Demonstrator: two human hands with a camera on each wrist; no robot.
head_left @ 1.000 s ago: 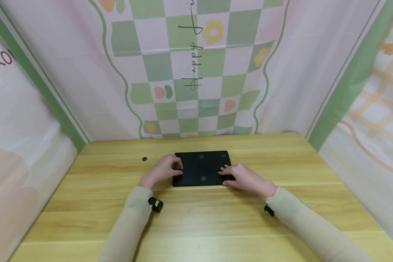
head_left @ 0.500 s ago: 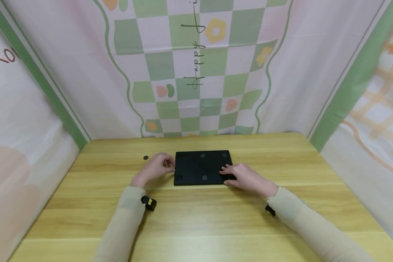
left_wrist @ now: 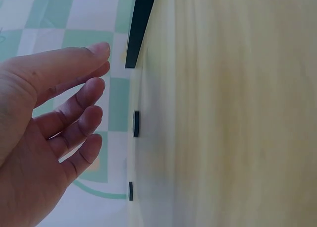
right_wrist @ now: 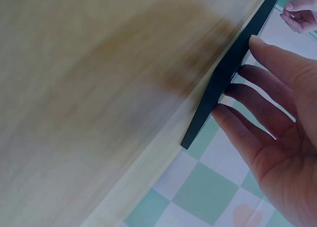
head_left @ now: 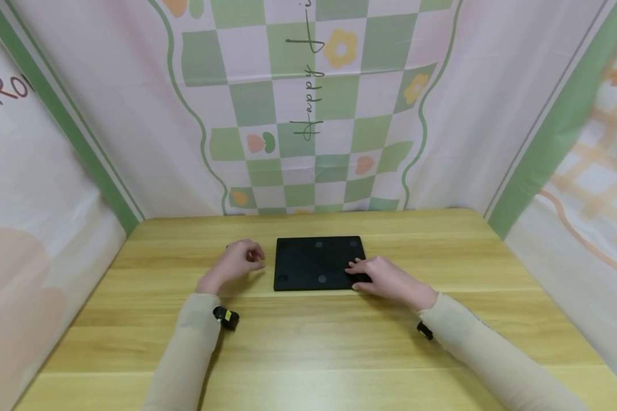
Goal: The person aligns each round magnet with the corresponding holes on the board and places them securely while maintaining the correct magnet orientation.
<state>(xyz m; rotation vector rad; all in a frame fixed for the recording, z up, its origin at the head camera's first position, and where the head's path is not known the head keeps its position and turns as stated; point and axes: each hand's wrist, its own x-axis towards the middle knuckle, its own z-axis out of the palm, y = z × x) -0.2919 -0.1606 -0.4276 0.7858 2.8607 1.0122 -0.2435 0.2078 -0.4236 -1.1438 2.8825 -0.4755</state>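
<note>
A thin black rectangular board [head_left: 303,260] lies flat on the wooden table, with several round spots on its top, some grey and some darker. My left hand [head_left: 235,262] hovers just left of it, fingers loosely bent and apart from the board. Nothing shows between its thumb and fingers in the left wrist view. There, a small black disc [left_wrist: 136,124] and another black disc [left_wrist: 131,191] lie on the table beyond that hand. My right hand [head_left: 383,278] rests its fingertips on the board's right end; in the right wrist view the fingertips [right_wrist: 218,110] touch its upper face.
The wooden table [head_left: 308,348] extends toward me and to both sides. Behind it hangs a green and white checked curtain [head_left: 334,137]. Other printed cloths, one a plaid cloth [head_left: 601,154], enclose the left and right sides.
My left hand has drawn back leftward off the board, uncovering a dark round spot at its near left corner. It now covers most of the table disc. The right hand stays put.
</note>
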